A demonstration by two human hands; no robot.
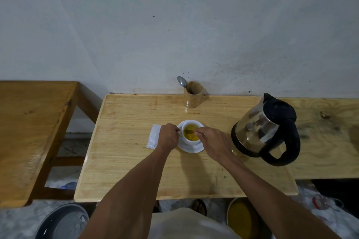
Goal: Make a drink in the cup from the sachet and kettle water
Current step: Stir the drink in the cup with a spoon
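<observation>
A white cup (191, 141) of yellow drink stands on a white saucer (192, 149) in the middle of the wooden table (126, 161). My left hand (168, 137) grips the cup's handle on its left side. My right hand (210, 141) pinches a small spoon (188, 131) whose bowl dips into the yellow liquid. A white sachet (153, 138) lies flat just left of my left hand. The steel kettle (266, 130) with black lid and handle stands to the right of the cup.
A wooden holder (193, 95) with a spoon (181, 81) in it stands against the wall behind the cup. Another wooden table (29, 132) sits at left, a third at right (330, 137). Basins rest on the floor below.
</observation>
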